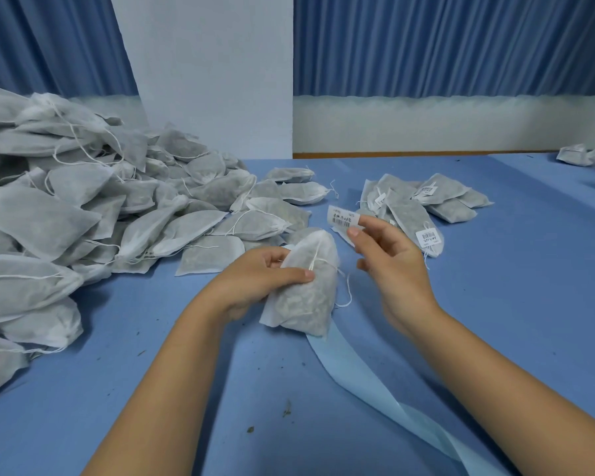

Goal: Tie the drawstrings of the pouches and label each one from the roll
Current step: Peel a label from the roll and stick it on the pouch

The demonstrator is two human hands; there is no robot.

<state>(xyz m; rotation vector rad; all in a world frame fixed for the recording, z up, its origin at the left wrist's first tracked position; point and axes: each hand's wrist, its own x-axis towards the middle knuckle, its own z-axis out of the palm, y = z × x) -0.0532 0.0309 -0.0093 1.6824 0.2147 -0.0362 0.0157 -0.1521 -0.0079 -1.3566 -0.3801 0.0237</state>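
Left hand grips a white non-woven pouch of dark dried herb at the middle of the blue table, thumb curled across its front. A white drawstring is wound round the neck, loose end trailing right. Right hand just beside it, thumb and forefinger pinching a white barcode label, other fingers loosely curled. Pale blue backing strip runs from under the pouch to lower right. Big heap of similar pouches on the left; small stack of labelled pouches beyond the right hand
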